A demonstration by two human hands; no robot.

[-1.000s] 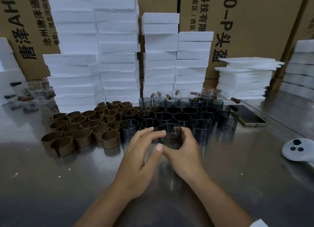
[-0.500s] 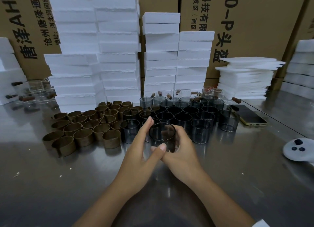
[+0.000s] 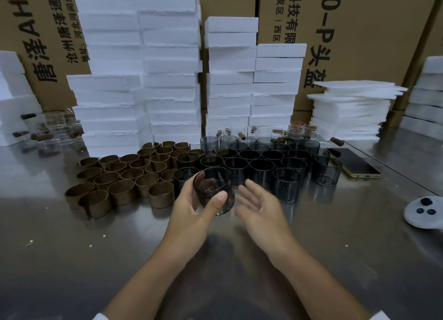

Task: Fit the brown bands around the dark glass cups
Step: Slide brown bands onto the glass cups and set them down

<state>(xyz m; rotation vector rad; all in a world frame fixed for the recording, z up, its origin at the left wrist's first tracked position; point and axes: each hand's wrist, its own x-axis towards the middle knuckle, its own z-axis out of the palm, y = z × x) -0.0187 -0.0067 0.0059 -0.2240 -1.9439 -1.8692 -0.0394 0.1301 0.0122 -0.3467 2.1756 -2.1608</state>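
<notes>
Now handed over: dark glass cup (image 3: 213, 190) gripped by the left hand (image 3: 191, 209) alone, tilted above the bench (image 3: 72, 259); right hand (image 3: 261, 207) released, fingers spread just beside. Not yet banded; brown bands (image 3: 122, 176) left of both hands, probably next.

The lifted glass cup (image 3: 213, 192) is smoky grey and see-through; the cups (image 3: 261, 173) behind it share that dark tint. Left of it, the bands (image 3: 121, 191) are mottled brown. Behind it, foam blocks (image 3: 167, 56) are plain white, cartons (image 3: 371, 44) tan with black print. Right of it, a black phone (image 3: 354, 162) has a gold edge; a white controller (image 3: 417, 214) has 3 dark buttons.
</notes>
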